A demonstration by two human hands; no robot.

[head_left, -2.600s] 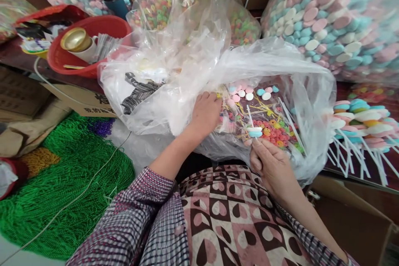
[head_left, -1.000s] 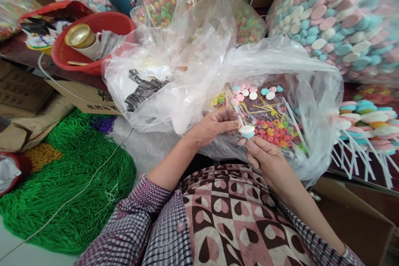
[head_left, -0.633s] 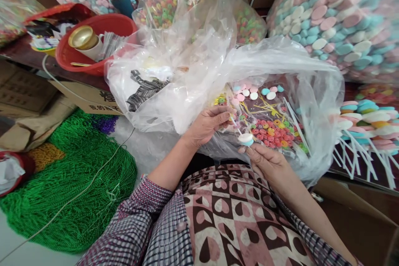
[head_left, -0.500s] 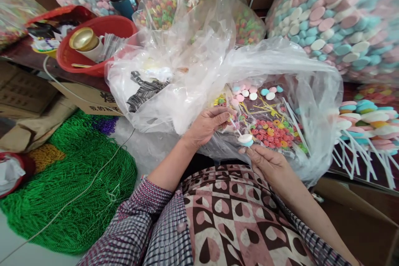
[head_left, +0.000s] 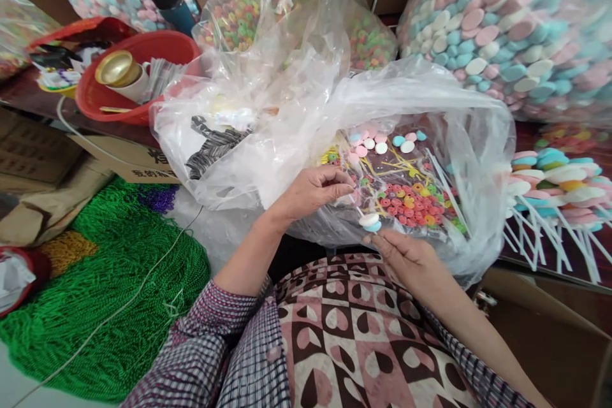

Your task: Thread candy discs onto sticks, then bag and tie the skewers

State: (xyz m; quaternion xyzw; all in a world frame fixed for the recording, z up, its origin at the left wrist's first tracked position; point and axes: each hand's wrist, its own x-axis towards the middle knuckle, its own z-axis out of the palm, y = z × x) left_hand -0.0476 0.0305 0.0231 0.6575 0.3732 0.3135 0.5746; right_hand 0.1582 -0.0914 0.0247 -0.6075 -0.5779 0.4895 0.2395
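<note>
My left hand (head_left: 315, 192) is closed, its thumb and fingers pinching the upper end of a thin white stick (head_left: 356, 206). Lower on this stick sit two flat oval marshmallows, a white one (head_left: 369, 220) over a light blue one (head_left: 371, 227). My right hand (head_left: 406, 256) is closed too, with thumb and fingertips pressed together just under the blue marshmallow. Whatever lies between those fingertips is too small to make out. Just beyond my hands, red and yellow ring-shaped candies (head_left: 414, 206) lie on clear plastic, with loose marshmallows (head_left: 368, 143) and thin yellow strips (head_left: 392, 164) behind them.
Finished-looking marshmallow sticks (head_left: 559, 182) are piled at the right edge. Big clear bags of marshmallows (head_left: 497, 32) and of coloured rings (head_left: 268, 13) stand behind. To the left are a red basin (head_left: 138, 116), a dark flask (head_left: 172, 6) and green bead strings (head_left: 143, 293) below.
The view has shifted slightly, so most things sit a little further left. A yellow bit seen at my left fingertips no longer shows. Both hands keep nearly the same pose around the stick.
</note>
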